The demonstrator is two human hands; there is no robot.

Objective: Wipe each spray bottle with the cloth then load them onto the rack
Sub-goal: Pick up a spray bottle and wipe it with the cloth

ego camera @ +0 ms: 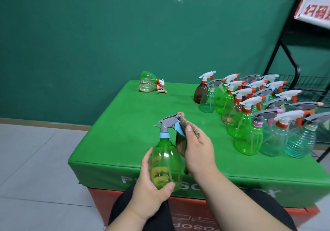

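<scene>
My left hand [151,182] grips the belly of an upright green spray bottle [166,159] with a grey head and blue trigger, held over the near edge of the green table [125,123]. My right hand [198,148] presses a brown cloth [185,123] against the bottle's trigger and right side. Several more spray bottles [259,109] in green, clear, teal and brown stand crowded on the table's right side. Two bottles [150,84] lie on their sides at the far left corner. The black wire rack [303,84] stands at the right, beyond the table.
A green wall [107,43] runs behind the table. Pale floor tiles [35,159] lie to the left. A red box [196,213] sits under the green table cover, and my dark-trousered knees are against it. A red-and-white sign [314,9] hangs on the rack's top.
</scene>
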